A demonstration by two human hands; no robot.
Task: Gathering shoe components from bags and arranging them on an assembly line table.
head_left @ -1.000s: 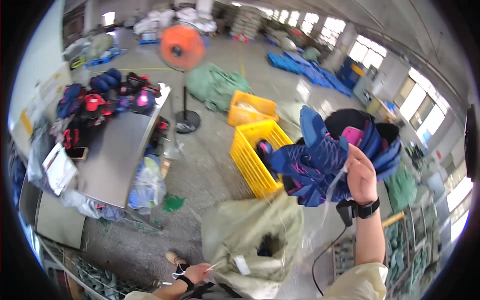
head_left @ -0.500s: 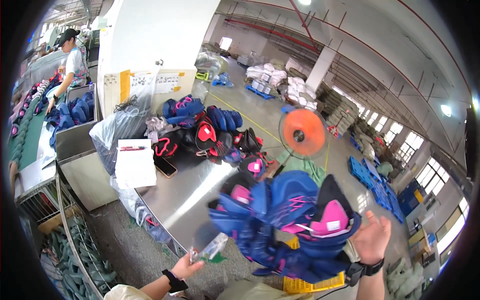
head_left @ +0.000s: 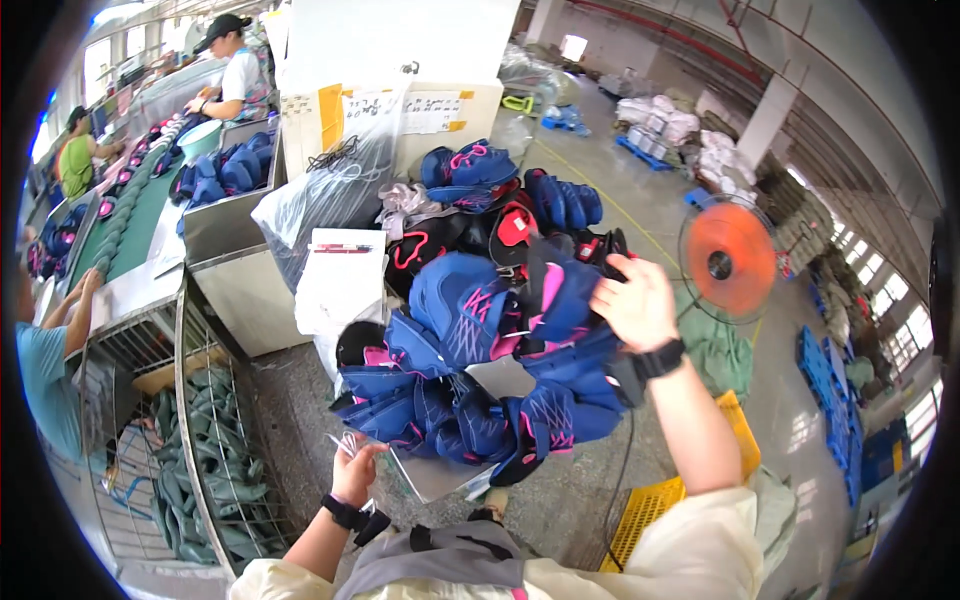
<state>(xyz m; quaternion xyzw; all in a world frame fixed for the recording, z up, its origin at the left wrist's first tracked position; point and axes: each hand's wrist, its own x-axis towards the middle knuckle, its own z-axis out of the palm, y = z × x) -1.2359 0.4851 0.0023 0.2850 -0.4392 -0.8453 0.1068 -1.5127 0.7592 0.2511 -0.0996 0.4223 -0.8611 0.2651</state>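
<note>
Shoes [head_left: 455, 300] just swung L from nr crate [head_left: 645, 505] to desk [head_left: 432, 480], so load's deskside; my L grip [head_left: 354, 474] pinches white string [head_left: 345, 440], R grip [head_left: 640, 305] at shoes, hold unclear.

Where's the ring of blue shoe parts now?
The ring of shoe parts is at the head view's centre, between the left hand, lower left, and right hand, upper right.

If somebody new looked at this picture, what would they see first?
Probably the big bunch of blue shoes in the middle, with the right hand at its upper right side. Then maybe the bright orange fan over on the right. The heap of green foot shapes at the lower left might catch their eye too.
</note>
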